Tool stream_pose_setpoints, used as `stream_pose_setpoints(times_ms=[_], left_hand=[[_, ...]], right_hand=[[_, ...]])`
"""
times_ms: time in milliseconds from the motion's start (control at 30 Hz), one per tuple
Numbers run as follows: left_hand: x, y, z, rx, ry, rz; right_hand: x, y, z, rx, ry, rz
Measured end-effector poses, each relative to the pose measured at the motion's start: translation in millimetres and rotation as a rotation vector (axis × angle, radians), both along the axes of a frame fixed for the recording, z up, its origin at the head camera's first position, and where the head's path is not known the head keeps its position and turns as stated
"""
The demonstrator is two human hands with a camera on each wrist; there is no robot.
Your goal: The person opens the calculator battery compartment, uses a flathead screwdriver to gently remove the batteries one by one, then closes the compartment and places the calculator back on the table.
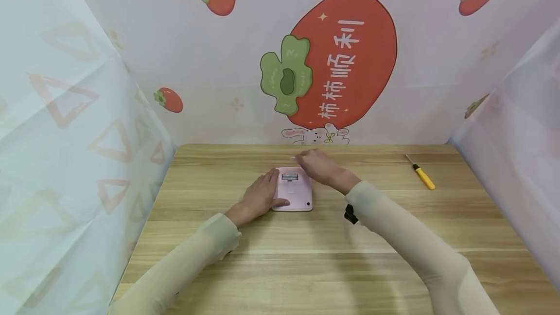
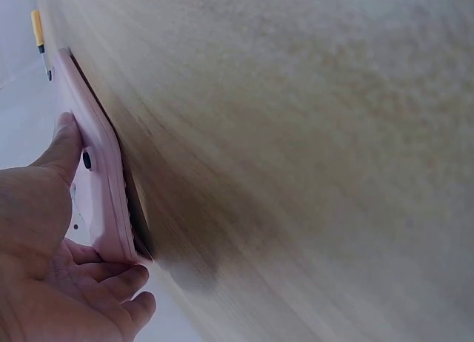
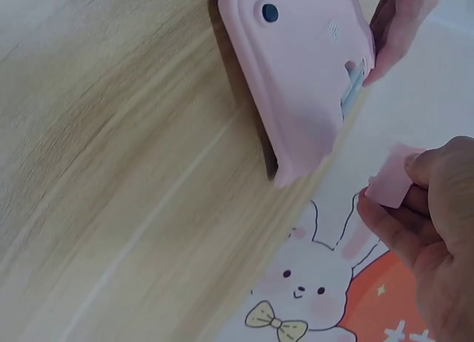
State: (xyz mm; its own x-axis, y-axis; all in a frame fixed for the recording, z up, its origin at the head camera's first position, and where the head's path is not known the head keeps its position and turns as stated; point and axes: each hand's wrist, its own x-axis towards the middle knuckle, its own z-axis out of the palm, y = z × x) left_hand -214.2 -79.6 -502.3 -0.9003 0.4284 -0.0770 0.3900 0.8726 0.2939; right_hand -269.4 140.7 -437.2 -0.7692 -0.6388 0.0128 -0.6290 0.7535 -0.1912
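Note:
A flat pink device [image 1: 299, 197], which looks like a calculator, lies face down on the table. A silver battery [image 1: 289, 177] shows in its uncovered compartment near the far edge. My left hand [image 1: 259, 191] holds the device by its left side; in the left wrist view the thumb [image 2: 65, 138] lies over its back and the fingers curl at its edge. Just beyond the far right corner, my right hand [image 1: 318, 165] pinches a small pink battery cover [image 3: 392, 175] between thumb and fingers, apart from the device. Black round feet [image 3: 270, 12] dot the device's back.
A screwdriver [image 1: 423, 176] with a yellow handle lies at the right of the wooden table [image 1: 280, 266]. Behind the table stands a printed wall [image 1: 415, 111] with persimmon pictures, and white sheets [image 1: 78, 125] hang at both sides.

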Motion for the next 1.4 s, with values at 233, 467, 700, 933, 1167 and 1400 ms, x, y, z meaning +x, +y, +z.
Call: stream_pose_setpoints(times_ms=[233, 467, 700, 933, 1167, 1400], left_hand=[[-0.2, 1, 0.7, 0.002, -0.01, 0.001], [0.7, 1, 0.1, 0.017, -0.014, 0.006], [1.6, 2, 1.0, 0.026, -0.021, 0.014], [0.9, 2, 0.3, 0.024, -0.016, 0.018], [0.4, 1, -1.3, 0.02, -0.015, 0.014], [0.2, 1, -2.3, 0.018, -0.019, 0.011]], right_hand=[[-0.5, 18, 3.4, -0.011, 0.082, -0.015], [-1.8, 35, 1.6, -0.035, 0.115, -0.046], [-4.1, 52, -3.0, -0.018, 0.139, -0.069], [-6.1, 67, -5.2, -0.015, 0.147, -0.093], [-6.7, 84, -8.2, -0.011, 0.144, -0.12], [-3.4, 104, -11.5, -0.008, 0.082, -0.164]])
